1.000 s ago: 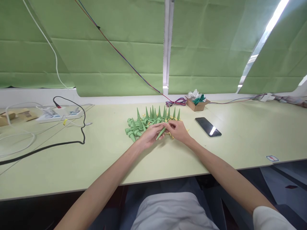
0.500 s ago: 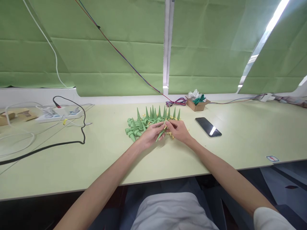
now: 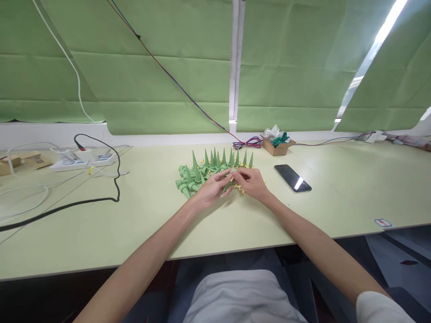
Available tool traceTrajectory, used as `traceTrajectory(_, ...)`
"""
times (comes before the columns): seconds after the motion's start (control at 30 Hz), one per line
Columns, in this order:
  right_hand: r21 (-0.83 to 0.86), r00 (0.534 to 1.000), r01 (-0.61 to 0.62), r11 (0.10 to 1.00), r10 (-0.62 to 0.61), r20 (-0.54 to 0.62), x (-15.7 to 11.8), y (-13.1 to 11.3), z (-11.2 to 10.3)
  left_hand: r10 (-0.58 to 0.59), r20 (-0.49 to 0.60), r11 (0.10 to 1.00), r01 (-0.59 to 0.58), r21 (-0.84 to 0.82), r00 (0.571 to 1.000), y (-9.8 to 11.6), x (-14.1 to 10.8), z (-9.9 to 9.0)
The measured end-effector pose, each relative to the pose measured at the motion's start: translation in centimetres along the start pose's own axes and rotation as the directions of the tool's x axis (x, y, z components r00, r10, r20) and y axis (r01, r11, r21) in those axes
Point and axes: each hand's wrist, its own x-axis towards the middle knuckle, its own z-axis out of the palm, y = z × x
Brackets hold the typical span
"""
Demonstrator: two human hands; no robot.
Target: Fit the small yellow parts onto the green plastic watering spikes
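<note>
My left hand (image 3: pixel 212 190) holds a green plastic plant watering spike (image 3: pixel 224 190), its pointed end aimed down toward me. Closed in a pinch, my right hand (image 3: pixel 252 182) has its thumb and fingertips at the spike's upper end, where a bit of yellow shows. The fingers hide most of that end. Behind both hands stands a row of similar green spikes (image 3: pixel 212 159), points up. More green spikes (image 3: pixel 185 190) lie heaped to the left of my left hand. Small yellow valve-like pieces (image 3: pixel 242 191) lie scattered under and beside my right hand.
A black phone (image 3: pixel 292 178) lies to the right. At the back, a small cardboard box (image 3: pixel 276 149) holds clear plastic and green material, beside a coiled red-blue wire (image 3: pixel 248 143). A white power strip (image 3: pixel 84 162) and a black cable (image 3: pixel 117 179) are on the left.
The held spike has turned slightly, and less of its pointed end shows below my fingers. My right fingers have shifted a little at its upper end. The other spikes stay put.
</note>
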Motion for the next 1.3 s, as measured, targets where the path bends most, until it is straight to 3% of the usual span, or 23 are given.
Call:
traceTrajectory(0.6,0.002,1.000,-0.011,1.000,0.011,0.006,0.10,-0.11,-0.09,0.023,0.033,1.000,-0.024,0.010,0.999,-0.26,0.17,-0.23)
traceTrajectory(1.3,0.024,1.000,-0.019,1.000,0.018,0.014,0.14,-0.07,-0.07,-0.010,-0.009,1.000,0.009,-0.025,1.000,0.12,0.00,0.18)
